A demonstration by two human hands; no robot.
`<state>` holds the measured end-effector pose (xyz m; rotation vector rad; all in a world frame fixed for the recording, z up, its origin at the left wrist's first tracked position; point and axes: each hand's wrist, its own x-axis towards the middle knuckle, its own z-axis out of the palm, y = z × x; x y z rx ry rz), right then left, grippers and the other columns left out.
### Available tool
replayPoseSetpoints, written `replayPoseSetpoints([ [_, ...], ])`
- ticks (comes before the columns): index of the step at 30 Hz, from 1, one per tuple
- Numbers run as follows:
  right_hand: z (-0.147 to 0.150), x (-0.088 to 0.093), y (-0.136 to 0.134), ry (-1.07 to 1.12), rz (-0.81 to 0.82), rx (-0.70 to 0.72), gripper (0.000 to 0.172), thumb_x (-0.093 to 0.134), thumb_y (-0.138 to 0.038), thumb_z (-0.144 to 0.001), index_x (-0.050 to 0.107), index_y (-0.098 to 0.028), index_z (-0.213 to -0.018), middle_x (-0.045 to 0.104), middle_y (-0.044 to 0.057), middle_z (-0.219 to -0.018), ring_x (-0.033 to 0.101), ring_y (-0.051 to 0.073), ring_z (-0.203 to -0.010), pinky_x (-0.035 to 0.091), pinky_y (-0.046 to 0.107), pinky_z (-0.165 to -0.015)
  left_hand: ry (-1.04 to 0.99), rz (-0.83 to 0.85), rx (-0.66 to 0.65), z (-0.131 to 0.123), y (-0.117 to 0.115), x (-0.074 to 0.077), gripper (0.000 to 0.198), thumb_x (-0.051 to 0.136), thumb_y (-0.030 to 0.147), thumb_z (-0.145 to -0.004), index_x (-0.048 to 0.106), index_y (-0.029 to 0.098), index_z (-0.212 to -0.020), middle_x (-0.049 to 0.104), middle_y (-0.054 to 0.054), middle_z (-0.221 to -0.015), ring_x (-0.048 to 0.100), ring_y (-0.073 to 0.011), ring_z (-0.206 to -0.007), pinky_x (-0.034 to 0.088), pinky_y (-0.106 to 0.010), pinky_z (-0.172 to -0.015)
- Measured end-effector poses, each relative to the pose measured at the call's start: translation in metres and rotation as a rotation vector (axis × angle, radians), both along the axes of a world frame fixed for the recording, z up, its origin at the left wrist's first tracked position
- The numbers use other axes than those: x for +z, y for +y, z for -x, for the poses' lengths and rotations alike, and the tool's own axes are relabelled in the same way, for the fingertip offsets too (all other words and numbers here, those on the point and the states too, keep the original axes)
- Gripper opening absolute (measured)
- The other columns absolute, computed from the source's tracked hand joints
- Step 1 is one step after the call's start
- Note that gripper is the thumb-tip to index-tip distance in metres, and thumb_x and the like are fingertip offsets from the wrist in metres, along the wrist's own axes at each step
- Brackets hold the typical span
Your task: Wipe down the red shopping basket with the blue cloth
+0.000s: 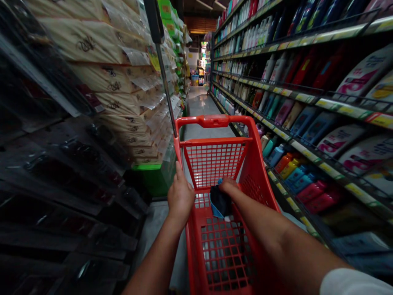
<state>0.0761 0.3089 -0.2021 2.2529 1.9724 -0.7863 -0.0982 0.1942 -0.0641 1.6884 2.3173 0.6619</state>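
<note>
A red plastic shopping cart [194, 142] stands before me, with a grid seat panel and a grid floor. My left hand [180, 196] is closed around its left rim, one finger stretched along the edge. Inside the basket, my right hand [229, 186] grips a dark cloth with blue edges [220, 201]. The cloth hangs bunched below the hand, close to the seat panel. My right fingertips are mostly hidden. A thin metal pole [166, 82] with a black top rises from the cart's left corner.
Shelves of bottles [302, 180] line the right side, close to the cart. On the left are stacked beige packages [89, 45] above a green base [150, 178], and dark hanging packs [70, 172] nearer me. A grey floor aisle [199, 104] runs ahead.
</note>
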Motion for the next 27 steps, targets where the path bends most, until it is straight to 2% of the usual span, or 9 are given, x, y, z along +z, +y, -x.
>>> replayPoseSetpoints([
  [4, 0.013, -0.013, -0.044, -0.068, 0.026, 0.006, 0.087, 0.061, -0.072, -0.083, 0.04, -0.021, -0.15, 0.039, 0.024, -0.153, 0.049, 0.042, -0.134, 0.055, 0.051, -0.09, 0.001, -0.017, 0.006, 0.0, -0.002, -0.003, 0.077, 0.043, 0.014, -0.09, 0.013, 0.014, -0.161, 0.06, -0.022, -0.139, 0.071, -0.0297, -0.109, 0.059, -0.039, -0.087],
  [7, 0.02, -0.024, -0.07, -0.087, 0.04, 0.085, 0.106, 0.083, -0.063, -0.063, 0.038, -0.026, -0.152, 0.037, 0.021, -0.156, 0.047, 0.044, -0.135, 0.054, 0.052, -0.091, 0.014, -0.041, 0.002, 0.001, -0.004, -0.005, 0.077, 0.044, 0.013, -0.089, 0.015, 0.014, -0.161, 0.058, -0.022, -0.142, 0.071, -0.0303, -0.109, 0.059, -0.041, -0.088],
  [10, 0.01, -0.03, -0.079, -0.099, -0.03, 0.1, 0.072, 0.08, -0.046, -0.078, 0.051, -0.029, -0.142, 0.049, 0.017, -0.148, 0.05, 0.038, -0.134, 0.051, 0.046, -0.096, 0.028, -0.044, -0.005, 0.0, -0.009, -0.007, 0.078, 0.043, 0.012, -0.088, 0.014, 0.011, -0.16, 0.058, -0.024, -0.141, 0.07, -0.0317, -0.111, 0.059, -0.043, -0.089],
  [13, -0.002, -0.032, -0.076, -0.151, -0.117, 0.001, 0.039, 0.061, -0.037, -0.097, 0.057, -0.027, -0.134, 0.058, 0.012, -0.135, 0.059, 0.027, -0.121, 0.053, 0.04, -0.095, 0.02, -0.043, -0.012, -0.003, -0.016, -0.007, 0.077, 0.042, 0.012, -0.089, 0.014, 0.009, -0.16, 0.058, -0.024, -0.141, 0.068, -0.032, -0.116, 0.057, -0.043, -0.094],
  [16, 0.016, -0.034, -0.077, -0.186, -0.16, -0.044, 0.035, 0.055, -0.035, -0.101, 0.056, -0.022, -0.134, 0.057, 0.011, -0.136, 0.061, 0.023, -0.115, 0.055, 0.043, -0.095, 0.006, -0.047, -0.008, -0.006, -0.02, -0.007, 0.076, 0.041, 0.011, -0.089, 0.013, 0.007, -0.16, 0.057, -0.024, -0.142, 0.066, -0.0323, -0.12, 0.056, -0.043, -0.097],
  [19, 0.064, -0.037, -0.092, -0.095, -0.198, 0.158, 0.035, 0.044, -0.022, -0.103, 0.056, -0.025, -0.136, 0.06, 0.012, -0.134, 0.059, 0.025, -0.121, 0.053, 0.036, -0.094, 0.0, -0.029, -0.001, -0.007, -0.021, -0.005, 0.075, 0.039, 0.012, -0.091, 0.011, 0.007, -0.16, 0.053, -0.024, -0.146, 0.065, -0.033, -0.121, 0.055, -0.045, -0.099],
  [22, 0.099, -0.038, -0.109, 0.006, -0.214, 0.379, 0.035, 0.045, -0.023, -0.101, 0.058, -0.03, -0.133, 0.065, 0.006, -0.127, 0.061, 0.022, -0.117, 0.053, 0.03, -0.092, -0.026, 0.008, 0.018, -0.007, -0.02, -0.002, 0.074, 0.039, 0.014, -0.092, 0.011, 0.01, -0.16, 0.052, -0.023, -0.147, 0.065, -0.034, -0.12, 0.054, -0.047, -0.099],
  [24, 0.093, -0.035, -0.111, 0.016, -0.226, 0.438, 0.036, 0.051, -0.024, -0.098, 0.058, -0.03, -0.133, 0.064, 0.006, -0.129, 0.06, 0.023, -0.118, 0.052, 0.031, -0.094, -0.059, 0.017, 0.029, -0.007, -0.019, 0.0, 0.074, 0.039, 0.014, -0.093, 0.01, 0.012, -0.161, 0.052, -0.023, -0.147, 0.066, -0.034, -0.119, 0.055, -0.047, -0.098],
  [27, 0.044, -0.025, -0.094, -0.072, -0.224, 0.363, 0.035, 0.05, -0.016, -0.097, 0.061, -0.023, -0.129, 0.062, 0.012, -0.131, 0.058, 0.027, -0.121, 0.051, 0.036, -0.095, -0.114, -0.032, 0.014, -0.006, -0.02, -0.001, 0.074, 0.038, 0.014, -0.092, 0.011, 0.013, -0.161, 0.051, -0.022, -0.148, 0.064, -0.0332, -0.122, 0.054, -0.047, -0.1],
])
